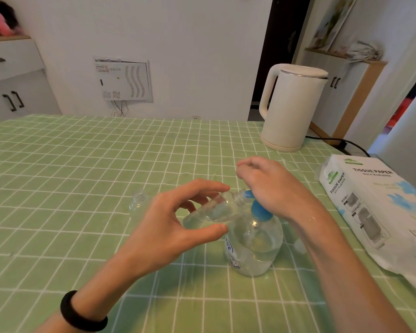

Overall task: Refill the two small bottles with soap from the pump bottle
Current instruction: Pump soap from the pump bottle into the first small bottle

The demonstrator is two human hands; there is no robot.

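Centre of green-checked table [82,176]: clear pump bottle [255,246], upright, blue pump head [259,210] on top, clear liquid inside. Resting on pump head from above: heel of right hand [269,186], fingers loosely curled and pointing away from camera; cannot tell whether anything held in them. Gripped in left hand [178,222], thumb below and fingertips above: small bottle [209,212], clear, uncapped, tilted almost flat, mouth right at the blue nozzle, some clear liquid visible inside, lifted off table in front of pump bottle's neck. Black band [82,313] on left wrist. Behind left hand, a bit further left: second small bottle [138,200], upright on table, uncapped, apart from both hands; fill level too hard to tell. Far right corner of table: white kettle [291,106], handle to the left, black cable [341,143] behind. Right edge: tissue paper pack [375,207], lying flat, well apart from pump bottle.
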